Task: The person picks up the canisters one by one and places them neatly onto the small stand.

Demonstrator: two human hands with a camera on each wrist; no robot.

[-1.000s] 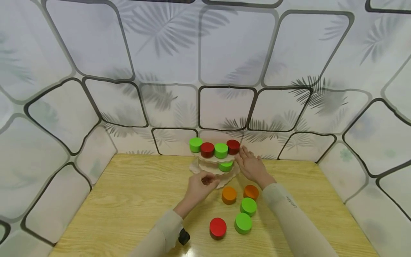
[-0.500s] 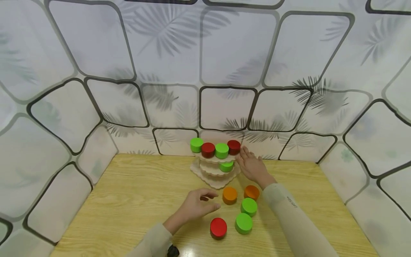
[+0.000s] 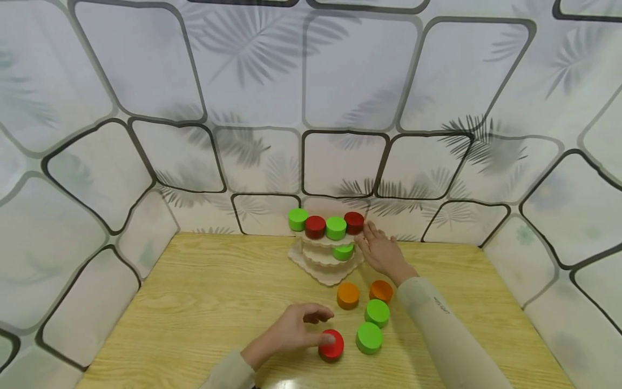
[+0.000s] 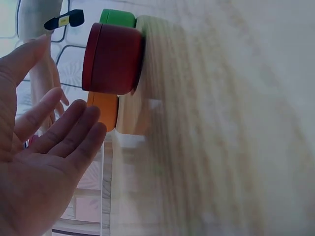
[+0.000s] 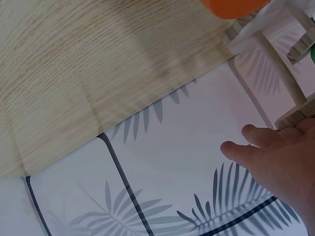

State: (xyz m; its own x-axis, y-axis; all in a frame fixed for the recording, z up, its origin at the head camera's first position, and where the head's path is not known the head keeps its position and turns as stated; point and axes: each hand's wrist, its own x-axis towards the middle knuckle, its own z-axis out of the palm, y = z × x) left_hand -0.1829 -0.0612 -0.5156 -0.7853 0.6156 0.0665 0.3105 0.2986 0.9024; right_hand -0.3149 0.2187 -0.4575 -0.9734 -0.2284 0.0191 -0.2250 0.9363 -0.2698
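My left hand (image 3: 320, 327) hovers over the table with its fingers spread, its thumb tip at the edge of a loose red disc (image 3: 331, 344). The left wrist view shows the palm (image 4: 44, 147) flat and open, the red disc (image 4: 113, 59) just past the fingertips and not held. My right hand (image 3: 373, 237) rests with straight fingers against the right side of a three-tier wooden stand (image 3: 324, 273). The top tier carries two green and two red discs (image 3: 325, 226). One green disc (image 3: 343, 251) sits on the middle tier.
Two orange discs (image 3: 347, 295) (image 3: 380, 290) and two green discs (image 3: 377, 312) (image 3: 369, 337) lie on the wooden table (image 3: 204, 302) between my arms. Leaf-patterned walls (image 3: 311, 108) enclose the table at the back and both sides.
My left hand drew back from the stand toward me and came down by the loose red disc. The right hand stayed at the stand.
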